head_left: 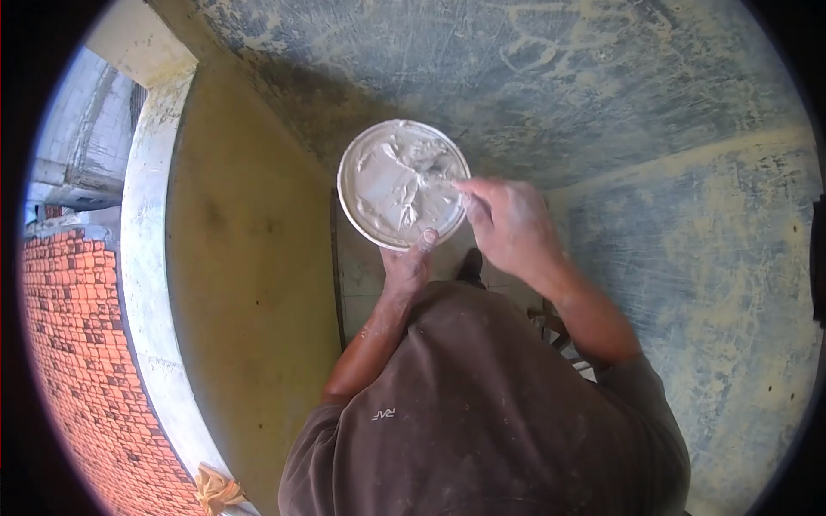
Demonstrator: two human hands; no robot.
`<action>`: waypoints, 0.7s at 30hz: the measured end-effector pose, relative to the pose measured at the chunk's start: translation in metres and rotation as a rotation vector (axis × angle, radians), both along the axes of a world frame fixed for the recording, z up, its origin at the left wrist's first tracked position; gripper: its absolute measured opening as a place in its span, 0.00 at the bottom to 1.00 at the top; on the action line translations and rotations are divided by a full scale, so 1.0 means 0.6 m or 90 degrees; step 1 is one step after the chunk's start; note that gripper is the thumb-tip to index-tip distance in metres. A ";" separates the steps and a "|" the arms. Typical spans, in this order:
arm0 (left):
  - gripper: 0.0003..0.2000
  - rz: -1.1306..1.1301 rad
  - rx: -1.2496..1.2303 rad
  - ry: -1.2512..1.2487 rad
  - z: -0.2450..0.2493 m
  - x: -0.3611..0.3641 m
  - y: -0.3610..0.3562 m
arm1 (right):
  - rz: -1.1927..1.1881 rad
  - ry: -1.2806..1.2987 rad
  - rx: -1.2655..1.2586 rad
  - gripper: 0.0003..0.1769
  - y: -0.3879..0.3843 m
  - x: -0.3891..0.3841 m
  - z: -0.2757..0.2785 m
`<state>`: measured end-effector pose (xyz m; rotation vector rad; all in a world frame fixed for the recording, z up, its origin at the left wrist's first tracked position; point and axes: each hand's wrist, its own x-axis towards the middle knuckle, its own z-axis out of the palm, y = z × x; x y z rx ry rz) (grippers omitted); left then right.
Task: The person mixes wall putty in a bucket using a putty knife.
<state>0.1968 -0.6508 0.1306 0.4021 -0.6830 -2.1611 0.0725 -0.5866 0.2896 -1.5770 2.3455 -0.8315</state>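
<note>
A round white lid-like dish [379, 185] smeared with thick pale paste is held up in front of my chest. My left hand [411, 264] grips its lower edge, with the thumb over the rim and the other fingers hidden beneath. At the dish's right side, my right hand [513, 221] is closed, its index finger stretched toward the paste. Whatever it holds is too small or too covered in paste to make out. White residue coats the fingers of both hands.
Patchy grey-green walls [688, 249] stand ahead and to the right. On the left are a yellowish wall [249, 258], a white ledge [159, 284] with a crumpled tan cloth [217, 490], and orange roof tiles [82, 344] beyond. A dark shoe [471, 265] shows below.
</note>
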 end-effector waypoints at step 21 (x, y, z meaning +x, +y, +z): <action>0.46 0.060 -0.026 0.025 0.017 0.022 -0.033 | 0.144 0.005 0.128 0.13 0.031 -0.062 0.067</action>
